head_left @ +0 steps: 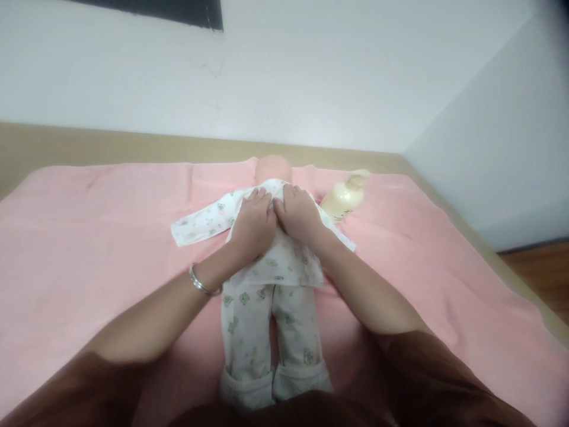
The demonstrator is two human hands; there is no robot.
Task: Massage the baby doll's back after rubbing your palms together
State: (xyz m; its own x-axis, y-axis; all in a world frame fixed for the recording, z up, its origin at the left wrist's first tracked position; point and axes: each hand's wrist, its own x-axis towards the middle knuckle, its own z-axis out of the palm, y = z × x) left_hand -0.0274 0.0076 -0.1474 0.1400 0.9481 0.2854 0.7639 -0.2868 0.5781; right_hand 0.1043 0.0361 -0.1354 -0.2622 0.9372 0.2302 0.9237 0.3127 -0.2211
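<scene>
A baby doll lies stretched out with its bald head at the far end; no face shows. It wears a white printed shirt and matching trousers with turned-up cuffs. My left hand rests on the upper part of the shirt, just below the head, fingers laid along the cloth. Beside it, my right hand lies the same way, and the two thumbs nearly meet at the middle. Both palms are hidden against the doll. One shirt sleeve spreads out to the left; the right sleeve is partly covered by my forearm.
A pink blanket covers most of the tan tabletop. To the right of the doll's head, a pale yellow pump bottle lies tilted on the blanket. White walls stand behind and at the right.
</scene>
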